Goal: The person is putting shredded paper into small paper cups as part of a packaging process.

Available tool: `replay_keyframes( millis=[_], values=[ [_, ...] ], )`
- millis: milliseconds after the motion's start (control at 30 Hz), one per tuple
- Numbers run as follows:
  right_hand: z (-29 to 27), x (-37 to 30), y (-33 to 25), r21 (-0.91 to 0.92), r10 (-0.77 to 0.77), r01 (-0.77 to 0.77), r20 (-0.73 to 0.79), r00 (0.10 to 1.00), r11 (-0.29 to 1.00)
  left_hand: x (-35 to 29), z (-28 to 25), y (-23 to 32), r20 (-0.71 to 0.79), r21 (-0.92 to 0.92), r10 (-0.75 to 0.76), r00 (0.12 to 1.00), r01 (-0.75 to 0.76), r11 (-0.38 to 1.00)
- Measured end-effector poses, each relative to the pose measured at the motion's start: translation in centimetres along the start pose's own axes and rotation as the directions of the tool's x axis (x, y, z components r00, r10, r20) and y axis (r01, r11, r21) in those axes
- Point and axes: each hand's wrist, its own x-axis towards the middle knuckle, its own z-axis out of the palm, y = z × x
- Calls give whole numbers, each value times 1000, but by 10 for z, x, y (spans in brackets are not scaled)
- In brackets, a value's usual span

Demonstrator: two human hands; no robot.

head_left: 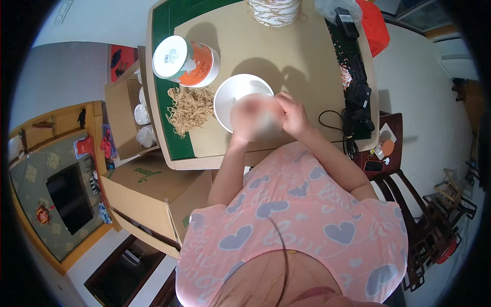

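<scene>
Where both hands meet near the front edge of the table (pixel 199 162), a smooth white cup (pixel 236 91) lies at the dial's centre. A matt tan sheet (pixel 307 61) covers much of the green tabletop. At 8 o'clock in the room, a dark screen (pixel 70 197) hangs on a patterned wall; toward 7–8, a corrugated cardboard box (pixel 148 181). Crinkled tan strands (pixel 186 110) lie at 9, a printed cup stack (pixel 197 64) at 10, a wound white cord bundle (pixel 274 11) past 12, black adapters (pixel 358 94) at 3. The cup's round mouth faces the viewer, its long axis roughly along the line of sight. Left hand (pixel 255 118): blurred, grip indeterminable. Right hand (pixel 294 113): fingers bent beside the rim at 3; whether its grip is clamped cannot be told.
</scene>
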Motion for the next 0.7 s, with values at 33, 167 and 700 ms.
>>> replay_keyframes(
  millis=[33, 167, 700],
  values=[
    [-1, 0, 0, -23, -18, 18, 7, 1000, 1000, -3, 2, 8, -50, 204, 117, 992, -104, 973],
    [0, 0, -1, -5, -25, 25, -10, 1000, 1000, -4, 10, 9, -136, 411, 247, 959, -172, 895],
    [-19, -2, -15, -50, -35, 36, 3, 999, 998, -22, -1, 35, 133, -31, -90, 987, 94, 995]
  ],
)
